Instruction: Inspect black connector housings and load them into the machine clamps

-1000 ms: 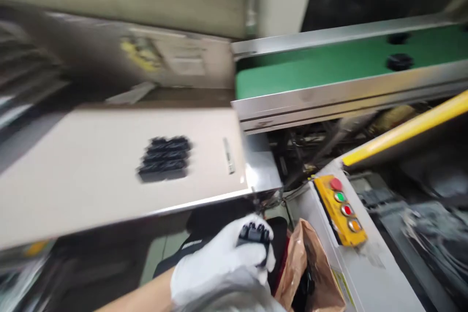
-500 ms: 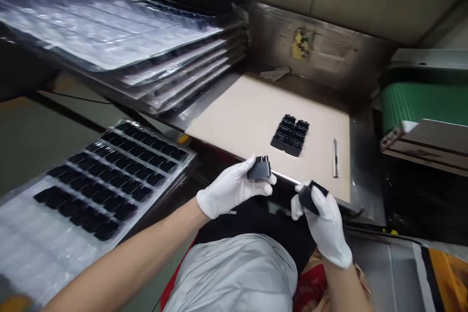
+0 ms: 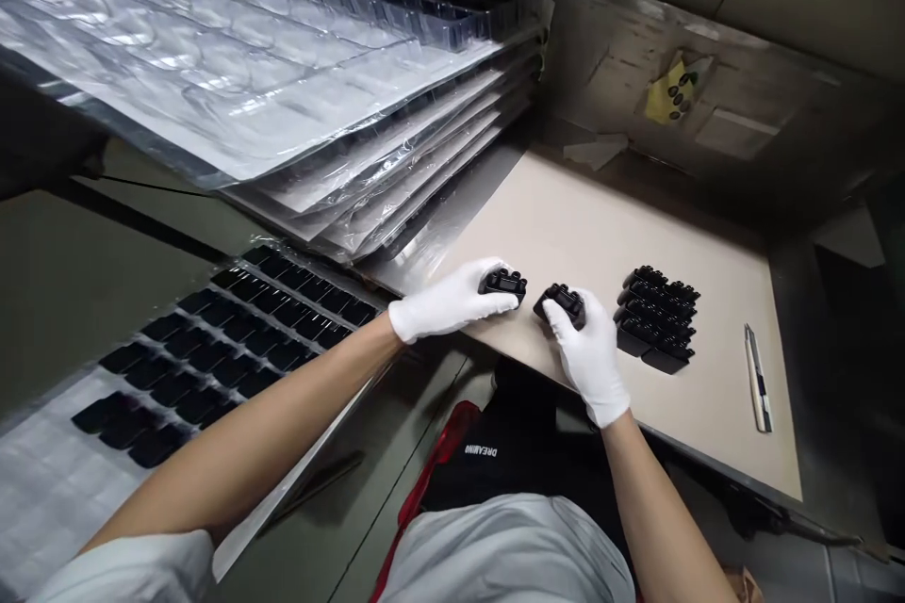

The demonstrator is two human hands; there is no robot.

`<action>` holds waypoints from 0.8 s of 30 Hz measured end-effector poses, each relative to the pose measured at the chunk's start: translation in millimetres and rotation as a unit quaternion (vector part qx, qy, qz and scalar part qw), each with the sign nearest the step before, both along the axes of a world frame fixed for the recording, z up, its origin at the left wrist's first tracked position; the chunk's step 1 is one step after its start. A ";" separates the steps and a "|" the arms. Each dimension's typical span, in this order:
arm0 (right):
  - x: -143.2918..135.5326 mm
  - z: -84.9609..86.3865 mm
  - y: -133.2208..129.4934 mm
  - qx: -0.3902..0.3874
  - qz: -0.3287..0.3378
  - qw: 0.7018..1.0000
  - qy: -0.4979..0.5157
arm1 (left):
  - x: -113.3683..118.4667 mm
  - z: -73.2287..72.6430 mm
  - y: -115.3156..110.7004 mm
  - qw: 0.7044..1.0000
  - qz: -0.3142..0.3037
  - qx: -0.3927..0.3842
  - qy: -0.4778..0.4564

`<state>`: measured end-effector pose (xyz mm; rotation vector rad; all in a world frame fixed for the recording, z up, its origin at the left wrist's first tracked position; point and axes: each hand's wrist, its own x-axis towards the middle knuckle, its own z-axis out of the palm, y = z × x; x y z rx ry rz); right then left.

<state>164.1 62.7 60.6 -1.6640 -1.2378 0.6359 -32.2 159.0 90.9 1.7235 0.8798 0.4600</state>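
Observation:
My left hand, in a white glove, is closed around a small black plastic part with round knobs on top. A similar black plastic part is gripped by my gloved right hand, thumb on its near side. Both parts are at the near edge of the beige board, close together but apart; whether they touch the board I cannot tell. Right of my right hand, a block of several like black parts stands in two rows on the board.
A utility knife lies at the board's right. Stacked clear plastic trays overhang on the left. Below them, a lower tray holds many black parts in rows. A metal back wall bears a yellow label.
Both hands have moved forward from in front of the board to its near edge, each still holding a black part. They are now closer together. The view has turned left.

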 end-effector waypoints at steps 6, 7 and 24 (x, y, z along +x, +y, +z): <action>4.5 -12.0 35.0 -0.004 0.048 0.978 -0.205 | -6.1 -24.1 49.9 0.980 -0.039 0.183 0.061; 5.1 -12.3 36.9 -0.005 0.050 0.974 -0.220 | -6.3 -25.5 57.0 0.979 -0.052 0.184 0.064; 65.1 19.0 -105.6 0.021 -0.167 0.859 -0.484 | 121.2 -17.5 -62.8 0.908 -0.072 0.410 0.052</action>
